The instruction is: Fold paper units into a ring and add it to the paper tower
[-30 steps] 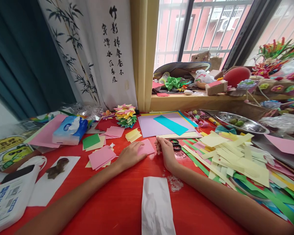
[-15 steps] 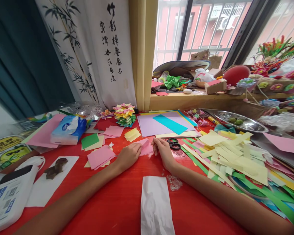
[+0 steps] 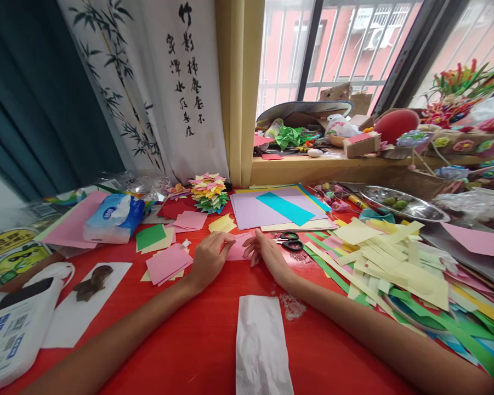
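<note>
A small piece of pink paper [image 3: 239, 248] lies between my two hands on the red table. At its left edge my left hand [image 3: 210, 258] has thumb and forefinger closed on the paper. My right hand [image 3: 268, 257] is at the paper's right edge, its fingers curved and apart, with nothing visible in them. Black-handled scissors [image 3: 291, 241] lie just beyond my right hand, their blades partly hidden by it. Left of my left hand is a stack of pink squares [image 3: 169, 264], and a yellow piece of paper [image 3: 222, 223] lies beyond it.
A folded white tissue [image 3: 262, 345] lies in front of me beside clear beads [image 3: 293, 307]. Paper strips [image 3: 395, 258] pile up at right, near a metal dish [image 3: 411, 204]. Lilac sheets [image 3: 247, 211] and a folded-paper ornament [image 3: 209, 193] stand at the back; a tissue pack [image 3: 114, 218] is left.
My right hand's fingers have spread from a closed pinch and drawn slightly nearer. My left hand has shifted left and turned more upright. The pink paper now lies flatter.
</note>
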